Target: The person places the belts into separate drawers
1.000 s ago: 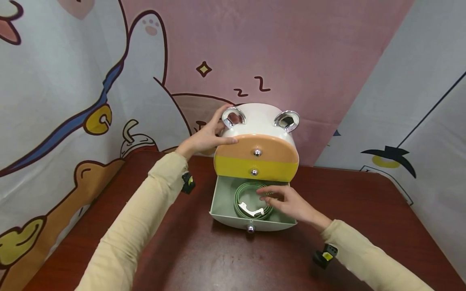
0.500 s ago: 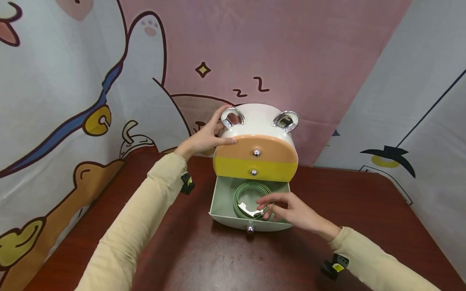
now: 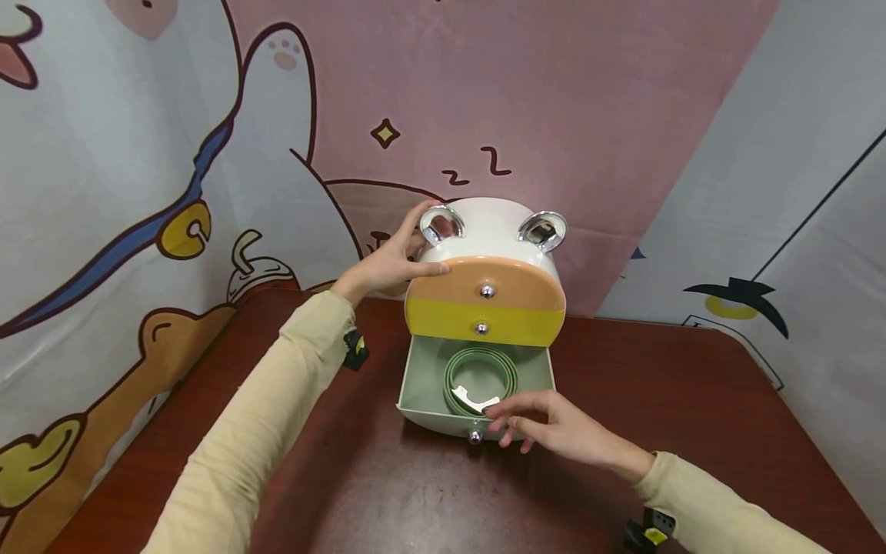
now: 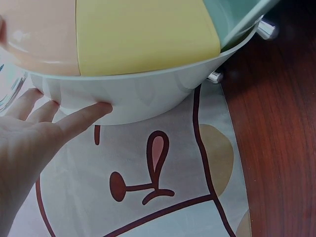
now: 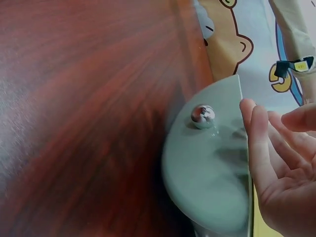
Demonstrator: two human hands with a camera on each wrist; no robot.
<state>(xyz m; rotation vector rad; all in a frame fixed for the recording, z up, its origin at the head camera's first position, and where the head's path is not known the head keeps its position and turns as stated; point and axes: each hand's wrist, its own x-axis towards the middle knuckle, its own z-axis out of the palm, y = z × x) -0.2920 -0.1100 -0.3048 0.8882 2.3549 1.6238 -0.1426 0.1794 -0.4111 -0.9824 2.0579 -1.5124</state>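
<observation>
A small drawer cabinet (image 3: pixel 487 223) with a white body and silver ears stands at the back of the table. My left hand (image 3: pixel 388 265) holds its upper left corner, thumb on the peach front and fingers against the white side (image 4: pixel 138 98). The pale green bottom drawer (image 3: pixel 424 388) is pulled out. Inside lies a coiled green band (image 3: pixel 477 352), belt-like, with a shiny silver end piece (image 3: pixel 474 402). My right hand (image 3: pixel 554 431) hovers at the drawer's front right, fingers loosely bent and holding nothing. Beside these fingers, the right wrist view shows the drawer's silver knob (image 5: pixel 203 116).
The peach top drawer (image 3: pixel 443 281) and yellow middle drawer (image 3: pixel 443 319) are closed, each with a silver knob. Everything stands on a reddish-brown table (image 3: pixel 388 492). A cartoon-print cloth (image 3: pixel 588 92) hangs right behind the cabinet.
My right hand has moved out from over the coiled band, down and toward the drawer's front edge. My left hand stays on the cabinet, and the band lies where it was.
</observation>
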